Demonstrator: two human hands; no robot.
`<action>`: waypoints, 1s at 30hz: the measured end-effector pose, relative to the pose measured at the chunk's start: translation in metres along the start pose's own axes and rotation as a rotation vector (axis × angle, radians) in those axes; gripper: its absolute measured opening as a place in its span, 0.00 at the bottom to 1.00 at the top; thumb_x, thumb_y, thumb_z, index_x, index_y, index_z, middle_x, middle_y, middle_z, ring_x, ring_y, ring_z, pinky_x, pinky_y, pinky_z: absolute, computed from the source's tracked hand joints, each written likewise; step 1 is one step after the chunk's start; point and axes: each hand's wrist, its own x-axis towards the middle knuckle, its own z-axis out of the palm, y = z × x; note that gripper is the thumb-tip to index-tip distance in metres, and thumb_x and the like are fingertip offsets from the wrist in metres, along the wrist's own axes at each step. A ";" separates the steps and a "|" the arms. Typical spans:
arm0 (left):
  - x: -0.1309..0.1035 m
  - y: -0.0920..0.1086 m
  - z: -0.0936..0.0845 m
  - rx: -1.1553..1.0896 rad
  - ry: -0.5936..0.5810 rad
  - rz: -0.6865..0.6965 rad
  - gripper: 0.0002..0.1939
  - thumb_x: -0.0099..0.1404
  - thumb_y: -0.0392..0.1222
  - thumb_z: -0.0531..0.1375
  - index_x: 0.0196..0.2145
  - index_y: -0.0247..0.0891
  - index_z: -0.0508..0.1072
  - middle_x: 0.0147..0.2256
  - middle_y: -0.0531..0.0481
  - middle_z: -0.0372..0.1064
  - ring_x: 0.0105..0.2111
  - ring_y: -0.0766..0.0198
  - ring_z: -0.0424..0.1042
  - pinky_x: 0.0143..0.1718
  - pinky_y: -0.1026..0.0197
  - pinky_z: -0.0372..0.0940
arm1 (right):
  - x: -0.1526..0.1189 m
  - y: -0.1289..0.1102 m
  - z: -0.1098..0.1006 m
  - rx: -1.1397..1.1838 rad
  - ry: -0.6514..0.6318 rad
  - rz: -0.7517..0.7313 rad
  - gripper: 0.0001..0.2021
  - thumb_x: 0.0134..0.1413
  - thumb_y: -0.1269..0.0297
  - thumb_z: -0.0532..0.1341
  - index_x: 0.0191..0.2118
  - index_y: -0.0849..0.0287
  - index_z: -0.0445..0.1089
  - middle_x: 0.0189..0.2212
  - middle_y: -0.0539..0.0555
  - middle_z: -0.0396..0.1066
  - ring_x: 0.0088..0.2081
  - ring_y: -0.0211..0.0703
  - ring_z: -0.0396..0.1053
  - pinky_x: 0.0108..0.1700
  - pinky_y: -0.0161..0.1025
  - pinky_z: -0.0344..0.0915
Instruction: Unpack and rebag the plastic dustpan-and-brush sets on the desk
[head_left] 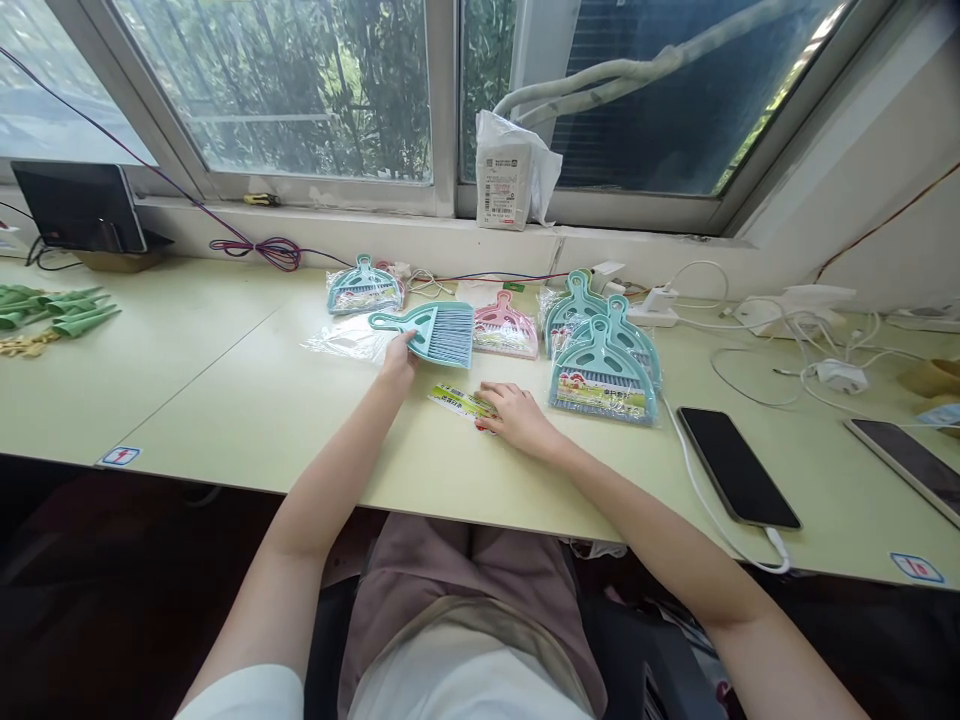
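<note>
Just above frame centre, my left hand (pixel 397 362) grips the teal brush (pixel 435 333) at its lower edge, while my right hand (pixel 517 415) lies with fingers flat, pressing the green paper label (pixel 459 402) onto the table (pixel 247 410).

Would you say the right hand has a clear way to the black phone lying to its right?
Probably yes: the right hand rests on the label card, and only bare table separates it from the black phone.

The small brush (pixel 435 333) is taken as landmark. An empty plastic sleeve (pixel 346 340) is laid just left of it, a paper label (pixel 461 403) before it, packaged dustpan sets (pixel 602 355) to its right, and a phone (pixel 736 465) farther right.
</note>
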 end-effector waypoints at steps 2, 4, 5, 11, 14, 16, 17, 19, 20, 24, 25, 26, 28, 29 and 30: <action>-0.004 -0.005 0.005 -0.059 -0.043 -0.040 0.07 0.53 0.28 0.59 0.30 0.36 0.70 0.26 0.51 0.72 0.28 0.66 0.72 0.29 0.65 0.68 | -0.002 0.001 -0.004 0.064 -0.074 -0.098 0.20 0.55 0.68 0.63 0.54 0.52 0.71 0.59 0.58 0.65 0.61 0.54 0.60 0.62 0.56 0.56; -0.008 -0.008 0.010 -0.074 -0.080 -0.067 0.10 0.50 0.27 0.60 0.31 0.35 0.71 0.27 0.51 0.73 0.28 0.66 0.72 0.30 0.64 0.69 | -0.003 0.003 -0.011 0.182 -0.117 -0.125 0.26 0.51 0.73 0.64 0.56 0.51 0.68 0.59 0.58 0.63 0.58 0.51 0.63 0.60 0.52 0.62; -0.010 -0.009 0.011 -0.061 -0.099 -0.070 0.11 0.49 0.26 0.60 0.32 0.35 0.71 0.27 0.51 0.73 0.27 0.66 0.72 0.31 0.64 0.69 | -0.004 0.004 -0.015 0.233 -0.124 -0.097 0.30 0.49 0.73 0.65 0.59 0.52 0.65 0.59 0.59 0.61 0.56 0.50 0.65 0.57 0.49 0.66; -0.012 -0.014 0.013 0.022 -0.145 -0.102 0.14 0.45 0.24 0.61 0.32 0.34 0.71 0.28 0.49 0.73 0.27 0.64 0.73 0.34 0.60 0.70 | -0.002 0.008 -0.026 0.237 -0.229 -0.019 0.30 0.46 0.73 0.67 0.58 0.56 0.68 0.44 0.56 0.68 0.37 0.41 0.70 0.48 0.44 0.70; -0.015 -0.014 0.014 0.026 -0.173 -0.098 0.15 0.45 0.23 0.61 0.32 0.34 0.70 0.30 0.49 0.74 0.28 0.64 0.74 0.35 0.60 0.70 | 0.000 0.007 -0.029 0.185 -0.229 0.009 0.23 0.45 0.73 0.68 0.51 0.58 0.74 0.39 0.54 0.70 0.40 0.44 0.71 0.49 0.44 0.69; -0.017 -0.013 0.015 0.021 -0.190 -0.090 0.16 0.45 0.23 0.60 0.33 0.34 0.69 0.31 0.49 0.74 0.29 0.63 0.74 0.35 0.59 0.70 | -0.001 0.005 -0.030 0.147 -0.188 0.034 0.21 0.42 0.73 0.70 0.46 0.58 0.75 0.43 0.57 0.69 0.46 0.48 0.70 0.53 0.45 0.67; -0.018 -0.013 0.015 0.021 -0.195 -0.088 0.17 0.45 0.23 0.60 0.33 0.35 0.69 0.31 0.49 0.74 0.30 0.63 0.75 0.35 0.59 0.71 | -0.002 0.005 -0.031 0.141 -0.169 0.037 0.20 0.41 0.74 0.70 0.44 0.58 0.76 0.45 0.58 0.67 0.49 0.50 0.69 0.55 0.46 0.66; -0.020 -0.012 0.016 0.024 -0.201 -0.087 0.17 0.45 0.22 0.60 0.34 0.35 0.68 0.31 0.49 0.74 0.30 0.63 0.75 0.35 0.59 0.71 | -0.004 0.005 -0.031 0.180 -0.162 0.040 0.20 0.40 0.74 0.71 0.43 0.57 0.75 0.50 0.59 0.64 0.53 0.50 0.67 0.55 0.46 0.67; -0.021 -0.012 0.016 0.024 -0.202 -0.087 0.17 0.46 0.22 0.61 0.34 0.35 0.68 0.31 0.49 0.74 0.30 0.62 0.75 0.35 0.59 0.71 | -0.006 0.005 -0.030 0.217 -0.174 0.046 0.21 0.40 0.74 0.70 0.45 0.56 0.74 0.52 0.58 0.62 0.52 0.49 0.68 0.53 0.45 0.69; -0.021 -0.014 0.015 0.026 -0.176 -0.084 0.19 0.45 0.22 0.61 0.34 0.36 0.67 0.32 0.49 0.74 0.33 0.61 0.76 0.37 0.59 0.71 | -0.007 0.006 -0.029 0.276 -0.212 0.090 0.30 0.39 0.75 0.69 0.53 0.54 0.69 0.52 0.58 0.61 0.43 0.42 0.71 0.43 0.40 0.73; -0.021 -0.014 0.015 0.028 -0.168 -0.084 0.20 0.44 0.21 0.62 0.35 0.36 0.67 0.32 0.50 0.74 0.33 0.61 0.76 0.38 0.58 0.71 | -0.007 0.006 -0.029 0.265 -0.214 0.095 0.31 0.39 0.76 0.69 0.53 0.54 0.69 0.51 0.58 0.64 0.40 0.41 0.72 0.42 0.40 0.72; -0.021 -0.015 0.015 0.030 -0.161 -0.084 0.20 0.44 0.21 0.62 0.35 0.37 0.67 0.32 0.50 0.74 0.34 0.61 0.76 0.38 0.58 0.71 | -0.006 0.006 -0.029 0.264 -0.219 0.089 0.30 0.39 0.76 0.69 0.53 0.55 0.70 0.48 0.57 0.67 0.37 0.40 0.72 0.42 0.40 0.72; -0.020 -0.016 0.015 0.030 -0.148 -0.090 0.21 0.44 0.21 0.62 0.35 0.38 0.66 0.32 0.51 0.73 0.33 0.61 0.76 0.38 0.57 0.71 | -0.003 0.004 -0.028 0.327 -0.231 0.049 0.23 0.41 0.74 0.68 0.48 0.57 0.73 0.40 0.54 0.72 0.34 0.40 0.71 0.41 0.39 0.70; -0.020 -0.015 0.015 0.028 -0.142 -0.092 0.21 0.44 0.21 0.62 0.35 0.38 0.65 0.32 0.51 0.73 0.32 0.62 0.76 0.38 0.58 0.71 | -0.001 0.004 -0.028 0.401 -0.230 0.030 0.18 0.42 0.72 0.67 0.43 0.58 0.75 0.37 0.53 0.74 0.34 0.41 0.72 0.40 0.39 0.70; -0.020 -0.015 0.016 0.027 -0.138 -0.093 0.21 0.44 0.21 0.62 0.35 0.38 0.65 0.32 0.51 0.73 0.31 0.63 0.75 0.37 0.59 0.71 | 0.001 0.005 -0.028 0.500 -0.213 0.022 0.13 0.44 0.68 0.67 0.39 0.59 0.75 0.34 0.52 0.75 0.34 0.42 0.72 0.40 0.39 0.69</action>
